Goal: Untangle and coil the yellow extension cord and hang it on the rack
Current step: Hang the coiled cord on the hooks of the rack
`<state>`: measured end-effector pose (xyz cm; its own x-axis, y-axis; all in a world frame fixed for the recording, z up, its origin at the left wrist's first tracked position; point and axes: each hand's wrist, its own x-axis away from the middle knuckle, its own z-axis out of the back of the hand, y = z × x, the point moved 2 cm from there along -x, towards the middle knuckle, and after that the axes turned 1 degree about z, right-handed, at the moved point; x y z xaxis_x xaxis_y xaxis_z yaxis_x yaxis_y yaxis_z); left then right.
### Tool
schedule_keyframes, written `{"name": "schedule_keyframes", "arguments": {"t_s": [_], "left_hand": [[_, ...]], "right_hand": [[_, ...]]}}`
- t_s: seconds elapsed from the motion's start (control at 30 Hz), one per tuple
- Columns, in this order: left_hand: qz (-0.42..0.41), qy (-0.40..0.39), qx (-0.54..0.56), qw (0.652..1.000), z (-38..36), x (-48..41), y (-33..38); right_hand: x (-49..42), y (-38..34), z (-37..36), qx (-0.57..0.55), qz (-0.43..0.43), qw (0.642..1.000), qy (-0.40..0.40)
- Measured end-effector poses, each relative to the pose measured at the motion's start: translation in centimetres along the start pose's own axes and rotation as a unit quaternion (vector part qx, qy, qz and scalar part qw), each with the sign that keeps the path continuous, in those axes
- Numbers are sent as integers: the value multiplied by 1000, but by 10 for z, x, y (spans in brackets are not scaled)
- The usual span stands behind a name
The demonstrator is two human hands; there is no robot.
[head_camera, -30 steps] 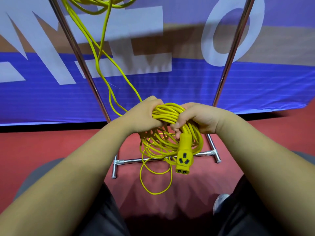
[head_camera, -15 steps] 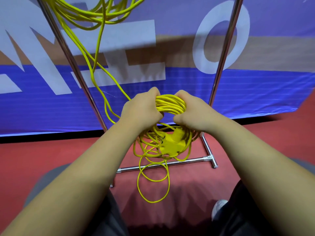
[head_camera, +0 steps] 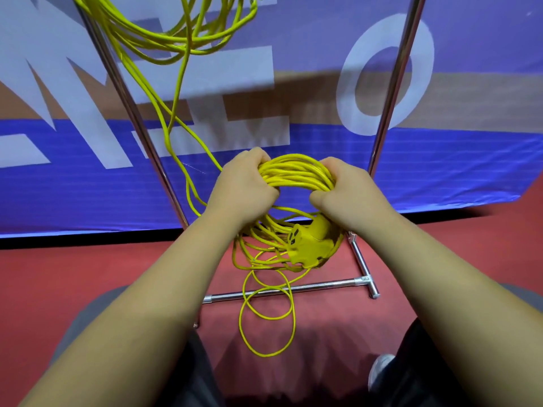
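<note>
Left hand (head_camera: pixel 241 188) and right hand (head_camera: pixel 346 192) both grip the coiled yellow extension cord (head_camera: pixel 293 173); its socket end (head_camera: pixel 308 245) dangles before the rack (head_camera: pixel 293 289)

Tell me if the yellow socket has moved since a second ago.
Yes. The socket has swung up, now clear above the rack's base bar it overlapped before.

Left hand (head_camera: pixel 244 188) and right hand (head_camera: pixel 351 195), fingers (head_camera: pixel 331 166) tight around the cord (head_camera: pixel 293 173)
</note>
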<state>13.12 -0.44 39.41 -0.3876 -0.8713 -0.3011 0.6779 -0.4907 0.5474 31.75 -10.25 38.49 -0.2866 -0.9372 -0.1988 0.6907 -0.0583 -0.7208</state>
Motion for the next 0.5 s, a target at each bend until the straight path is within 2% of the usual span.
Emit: {"name": "schedule_keyframes", "arguments": {"t_s": [0.1, 0.2, 0.5], "left_hand": [[37, 28, 21, 999, 13, -7, 13], [49, 11, 16, 999, 21, -12, 22], [-89, 1, -49, 995, 60, -42, 74]], "right_hand": [[2, 3, -4, -27, -10, 999, 37], [1, 2, 0, -64, -8, 996, 54], [-22, -32, 70, -67, 26, 994, 82]]}}
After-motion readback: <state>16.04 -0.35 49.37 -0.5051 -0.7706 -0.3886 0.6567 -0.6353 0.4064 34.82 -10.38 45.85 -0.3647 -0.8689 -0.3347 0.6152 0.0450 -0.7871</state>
